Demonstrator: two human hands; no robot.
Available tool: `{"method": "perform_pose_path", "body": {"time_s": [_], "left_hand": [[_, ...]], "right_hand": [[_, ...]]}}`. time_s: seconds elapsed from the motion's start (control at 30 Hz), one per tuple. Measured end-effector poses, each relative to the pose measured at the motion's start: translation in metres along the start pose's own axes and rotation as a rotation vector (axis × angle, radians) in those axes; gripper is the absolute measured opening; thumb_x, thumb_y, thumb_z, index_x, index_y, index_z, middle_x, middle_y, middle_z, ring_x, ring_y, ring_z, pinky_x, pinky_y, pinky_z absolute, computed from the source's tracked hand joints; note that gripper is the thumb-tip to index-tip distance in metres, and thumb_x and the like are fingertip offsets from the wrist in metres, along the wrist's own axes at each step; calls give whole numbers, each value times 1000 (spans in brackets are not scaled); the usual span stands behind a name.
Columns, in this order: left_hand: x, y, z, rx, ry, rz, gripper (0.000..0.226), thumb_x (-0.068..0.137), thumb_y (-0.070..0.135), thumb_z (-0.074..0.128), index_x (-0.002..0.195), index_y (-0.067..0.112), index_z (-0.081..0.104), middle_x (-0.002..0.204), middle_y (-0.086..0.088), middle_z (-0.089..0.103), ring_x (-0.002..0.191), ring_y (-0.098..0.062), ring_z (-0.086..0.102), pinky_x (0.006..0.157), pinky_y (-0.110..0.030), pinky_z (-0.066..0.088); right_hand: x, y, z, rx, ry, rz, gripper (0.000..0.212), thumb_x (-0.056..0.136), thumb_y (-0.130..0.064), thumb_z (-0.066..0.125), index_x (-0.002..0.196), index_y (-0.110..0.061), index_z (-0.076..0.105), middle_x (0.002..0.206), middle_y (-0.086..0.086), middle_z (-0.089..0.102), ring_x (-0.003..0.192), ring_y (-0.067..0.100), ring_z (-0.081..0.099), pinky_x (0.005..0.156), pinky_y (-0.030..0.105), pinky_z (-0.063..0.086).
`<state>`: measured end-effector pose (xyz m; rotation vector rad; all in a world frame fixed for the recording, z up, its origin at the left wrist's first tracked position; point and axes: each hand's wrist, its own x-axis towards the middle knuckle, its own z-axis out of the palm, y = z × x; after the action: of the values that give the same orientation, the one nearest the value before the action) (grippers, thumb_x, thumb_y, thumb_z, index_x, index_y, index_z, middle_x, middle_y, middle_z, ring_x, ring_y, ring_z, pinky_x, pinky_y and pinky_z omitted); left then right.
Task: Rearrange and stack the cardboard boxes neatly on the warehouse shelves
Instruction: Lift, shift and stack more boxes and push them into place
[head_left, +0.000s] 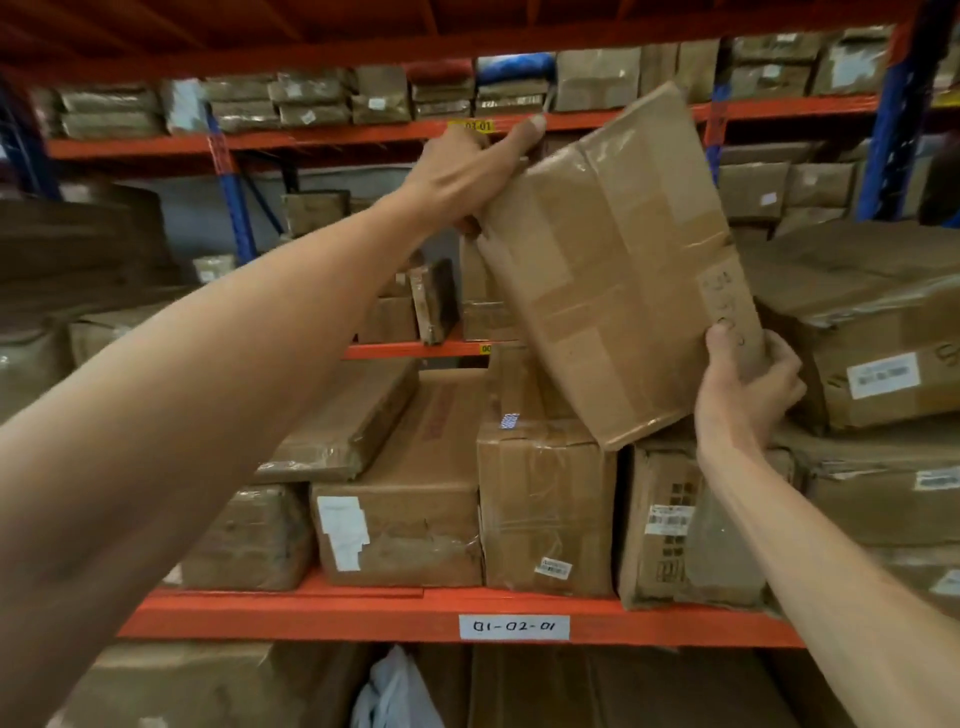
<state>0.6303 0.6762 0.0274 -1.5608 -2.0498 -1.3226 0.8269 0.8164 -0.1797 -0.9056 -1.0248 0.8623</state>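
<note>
A flat, taped cardboard box (618, 260) is held tilted above the shelf, its lower corner resting on the boxes below. My left hand (467, 171) grips its upper left edge, fingers over the top. My right hand (743, 384) clasps its lower right edge, thumb on the face. Under it stand an upright taped box (545, 504) and a box with a barcode label (665, 519). To their left lies a long box with a white label (405, 509), with a flat slanted box (343, 426) partly on top of it.
The orange shelf beam (363, 618) carries a label reading 01-02-01. Large wrapped boxes (872, 322) are piled at the right. More boxes fill the rack behind (311, 104) and the level below (208, 686). A white plastic bag (389, 691) sits underneath.
</note>
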Motion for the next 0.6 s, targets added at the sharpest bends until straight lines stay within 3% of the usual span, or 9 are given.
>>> {"method": "perform_pose_path", "body": {"time_s": [0.1,0.17,0.23,0.3,0.4,0.5,0.6], "left_hand": [[-7,-35,-16,-17,-68,-343,70,92,79,44,121,19,65,110,-2,69,94,-23,66,65,-29,51],[-23,-71,-25,-205,-177,-570,70,86,81,52,113,19,71,111,-6,75,99,-30,70,86,-42,56],[-44,-111,-28,-451,-218,-733,69,77,76,68,113,18,74,112,-9,77,104,-33,72,95,-49,54],[-63,-142,-30,-627,-162,-736,51,87,62,68,105,15,75,107,-10,78,93,-30,75,88,-43,59],[-83,-177,-36,-814,-42,-724,38,101,46,56,83,16,71,82,-5,74,69,-23,73,72,-38,59],[-93,-206,-52,-891,62,-724,38,103,42,54,81,16,71,74,-2,73,62,-20,72,73,-40,58],[-111,-251,-68,-931,117,-797,45,102,43,53,74,16,76,76,-3,74,63,-22,73,70,-39,61]], "right_hand": [[0,-14,11,88,-155,-113,81,87,-53,81,152,-26,40,144,-3,38,125,12,48,90,17,47],[-4,-21,28,164,-305,-129,86,81,-56,85,150,-32,39,146,-5,42,126,12,51,93,21,48],[-15,-22,49,225,-407,-121,87,77,-55,89,147,-38,39,145,-2,50,126,14,56,102,34,51],[-30,-26,70,244,-432,-168,81,76,-52,91,140,-39,42,138,-5,54,121,9,59,100,33,53],[-57,-31,99,232,-449,-258,74,77,-46,92,135,-35,47,124,-18,54,106,-12,58,87,14,53],[-80,-26,127,256,-476,-269,73,78,-44,92,133,-36,47,125,-15,55,111,-3,59,87,20,55],[-107,-28,159,267,-582,-303,73,76,-40,94,132,-34,48,125,-13,56,113,2,59,83,13,56]]}}
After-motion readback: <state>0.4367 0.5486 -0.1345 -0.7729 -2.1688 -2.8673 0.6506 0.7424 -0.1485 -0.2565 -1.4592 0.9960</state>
